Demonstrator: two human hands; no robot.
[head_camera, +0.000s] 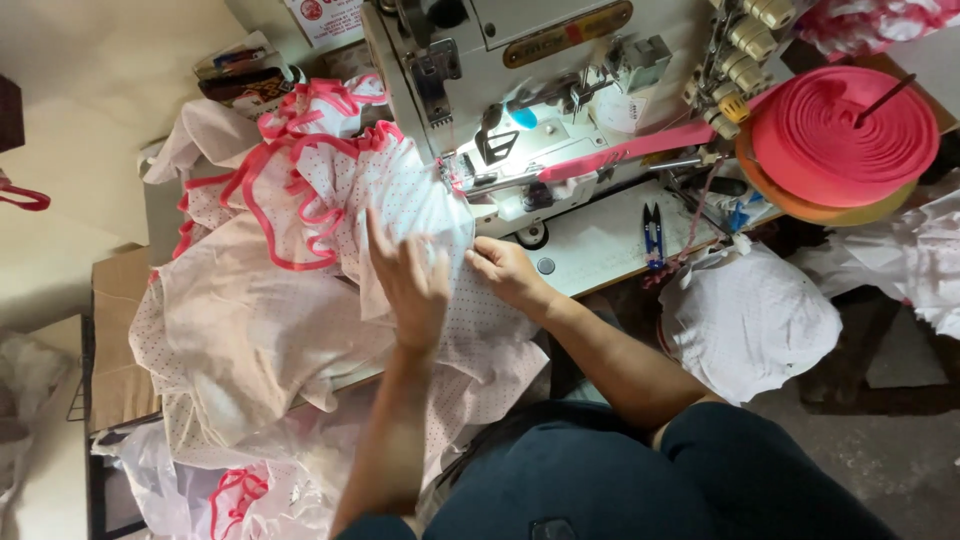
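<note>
Two hands on dotted fabric at a sewing machine

Centre frame: soft white dotted fabric (300, 300) with ruffled pink edging, heaped before the grey metal sewing machine (520, 90). Left hand (412, 285) lies flat on it, fingers spread. Right hand (505, 270) pinches the cloth edge near the needle. Upper right: round coil of pink tape (845, 125). Blue-handled snips (652, 235) lie right of centre.

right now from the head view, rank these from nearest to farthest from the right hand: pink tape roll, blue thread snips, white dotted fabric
1. White dotted fabric: under the right hand, touched by it.
2. Blue thread snips: to its right on the sewing table.
3. Pink tape roll: far right, beyond the snips.
</note>
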